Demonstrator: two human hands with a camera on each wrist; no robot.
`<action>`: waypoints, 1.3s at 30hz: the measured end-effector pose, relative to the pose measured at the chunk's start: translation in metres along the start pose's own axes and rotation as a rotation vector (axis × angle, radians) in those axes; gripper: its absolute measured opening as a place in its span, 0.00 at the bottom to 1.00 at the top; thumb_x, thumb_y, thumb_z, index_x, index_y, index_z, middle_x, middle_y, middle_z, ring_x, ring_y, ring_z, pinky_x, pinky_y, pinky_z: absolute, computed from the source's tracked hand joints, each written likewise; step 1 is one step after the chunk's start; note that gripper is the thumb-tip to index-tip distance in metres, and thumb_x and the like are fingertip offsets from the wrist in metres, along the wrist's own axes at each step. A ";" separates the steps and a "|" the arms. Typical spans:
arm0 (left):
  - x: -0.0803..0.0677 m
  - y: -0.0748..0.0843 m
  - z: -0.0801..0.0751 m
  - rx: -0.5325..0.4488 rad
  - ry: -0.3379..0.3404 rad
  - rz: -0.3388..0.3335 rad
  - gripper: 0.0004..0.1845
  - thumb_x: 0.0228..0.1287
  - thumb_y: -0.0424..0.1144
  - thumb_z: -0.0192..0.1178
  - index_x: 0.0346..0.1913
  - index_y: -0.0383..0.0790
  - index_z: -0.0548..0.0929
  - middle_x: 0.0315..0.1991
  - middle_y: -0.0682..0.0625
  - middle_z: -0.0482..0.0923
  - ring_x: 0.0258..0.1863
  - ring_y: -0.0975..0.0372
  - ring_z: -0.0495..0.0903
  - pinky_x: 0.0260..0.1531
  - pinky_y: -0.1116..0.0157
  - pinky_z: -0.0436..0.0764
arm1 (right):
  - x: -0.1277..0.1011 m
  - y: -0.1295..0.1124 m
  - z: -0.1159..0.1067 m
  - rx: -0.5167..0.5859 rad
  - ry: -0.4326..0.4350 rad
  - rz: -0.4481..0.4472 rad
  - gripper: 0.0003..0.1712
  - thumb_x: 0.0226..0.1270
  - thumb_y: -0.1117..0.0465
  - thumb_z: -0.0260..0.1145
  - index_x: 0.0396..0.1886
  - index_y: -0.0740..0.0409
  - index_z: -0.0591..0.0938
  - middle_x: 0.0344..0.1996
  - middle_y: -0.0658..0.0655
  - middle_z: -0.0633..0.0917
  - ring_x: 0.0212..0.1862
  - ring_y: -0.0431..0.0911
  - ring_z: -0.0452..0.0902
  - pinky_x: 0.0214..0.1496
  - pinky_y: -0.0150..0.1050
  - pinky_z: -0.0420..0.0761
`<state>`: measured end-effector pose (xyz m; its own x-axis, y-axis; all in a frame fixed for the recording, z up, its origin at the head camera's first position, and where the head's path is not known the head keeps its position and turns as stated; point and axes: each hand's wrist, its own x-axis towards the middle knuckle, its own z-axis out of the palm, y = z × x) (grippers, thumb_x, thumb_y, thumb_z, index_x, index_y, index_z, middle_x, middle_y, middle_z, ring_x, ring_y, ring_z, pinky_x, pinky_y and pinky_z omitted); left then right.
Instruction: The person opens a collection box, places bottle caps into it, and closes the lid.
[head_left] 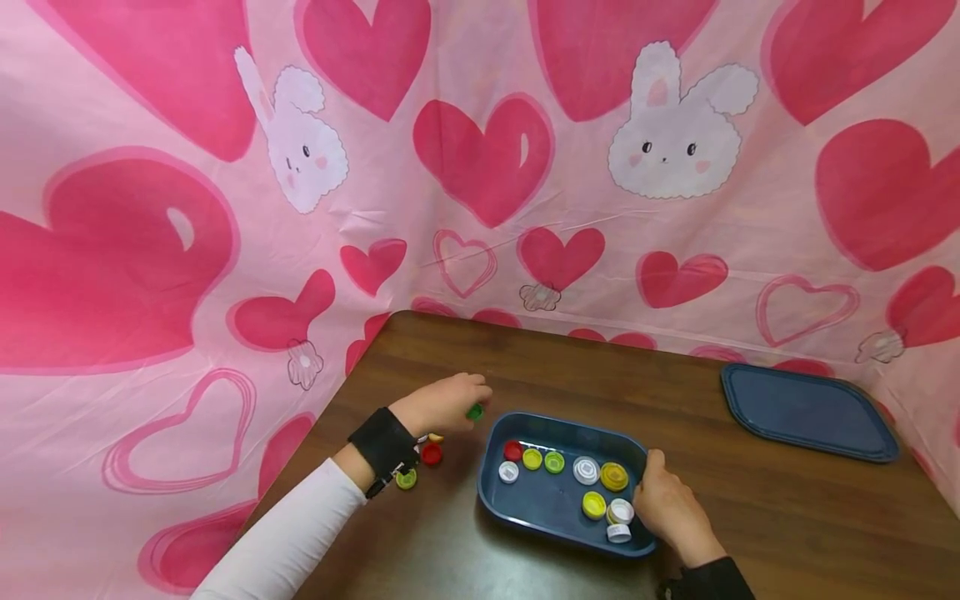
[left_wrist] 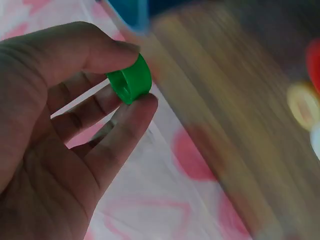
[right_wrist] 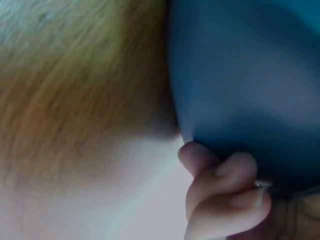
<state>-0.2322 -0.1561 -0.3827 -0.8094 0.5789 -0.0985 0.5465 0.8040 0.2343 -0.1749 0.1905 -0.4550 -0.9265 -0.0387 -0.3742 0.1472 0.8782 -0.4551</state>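
Between thumb and fingertip, my left hand pinches a green bottle cap, held to the left of a blue tray. The cap's hollow side shows in the left wrist view. My right hand grips the tray's right end, its fingers curled against the outer wall. Inside the tray lie several caps: a red cap, a light green cap, a large yellow cap and white ones such as the white cap. Two white caps sit close together beside the right hand.
On the wooden table, left of the tray, lie a red cap, a yellow-green cap and smaller pieces partly hidden by the left wrist. A flat blue lid rests at the back right. Pink heart-patterned cloth hangs behind and at the left.
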 end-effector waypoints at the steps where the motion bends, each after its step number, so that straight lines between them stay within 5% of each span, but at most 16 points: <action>1: 0.002 0.007 -0.001 -0.002 -0.020 0.010 0.16 0.55 0.36 0.76 0.46 0.45 0.85 0.40 0.53 0.77 0.42 0.61 0.77 0.46 0.65 0.84 | 0.000 0.000 0.000 -0.002 0.003 -0.002 0.25 0.71 0.66 0.55 0.59 0.74 0.57 0.35 0.72 0.78 0.29 0.54 0.76 0.29 0.47 0.79; 7: 0.018 0.039 0.003 0.013 -0.095 0.071 0.17 0.56 0.36 0.75 0.50 0.47 0.86 0.43 0.55 0.78 0.44 0.63 0.77 0.49 0.68 0.83 | 0.000 0.000 -0.002 -0.009 0.020 0.000 0.25 0.70 0.66 0.56 0.59 0.74 0.58 0.35 0.72 0.79 0.29 0.55 0.77 0.31 0.49 0.80; 19: 0.039 0.072 0.020 0.059 -0.195 0.199 0.17 0.57 0.38 0.75 0.51 0.47 0.87 0.42 0.56 0.78 0.42 0.67 0.75 0.48 0.73 0.80 | -0.001 -0.002 -0.001 -0.010 0.013 -0.011 0.25 0.70 0.66 0.56 0.59 0.75 0.58 0.37 0.73 0.79 0.30 0.55 0.78 0.33 0.52 0.82; 30: 0.044 0.085 0.030 0.059 -0.273 0.163 0.17 0.57 0.36 0.75 0.49 0.51 0.88 0.42 0.57 0.79 0.39 0.67 0.75 0.42 0.72 0.80 | -0.002 -0.001 -0.001 0.010 -0.012 0.008 0.27 0.71 0.66 0.56 0.61 0.75 0.57 0.38 0.74 0.79 0.30 0.55 0.77 0.32 0.50 0.82; 39: 0.048 0.091 0.033 0.146 -0.333 0.200 0.13 0.60 0.35 0.73 0.47 0.49 0.88 0.39 0.57 0.78 0.36 0.66 0.75 0.38 0.72 0.78 | -0.001 0.001 -0.002 -0.007 0.004 -0.001 0.26 0.70 0.66 0.56 0.60 0.75 0.57 0.36 0.73 0.79 0.30 0.55 0.78 0.31 0.50 0.81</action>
<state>-0.2141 -0.0509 -0.3980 -0.5835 0.7188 -0.3779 0.7302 0.6680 0.1432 -0.1749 0.1920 -0.4533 -0.9280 -0.0378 -0.3707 0.1439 0.8813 -0.4502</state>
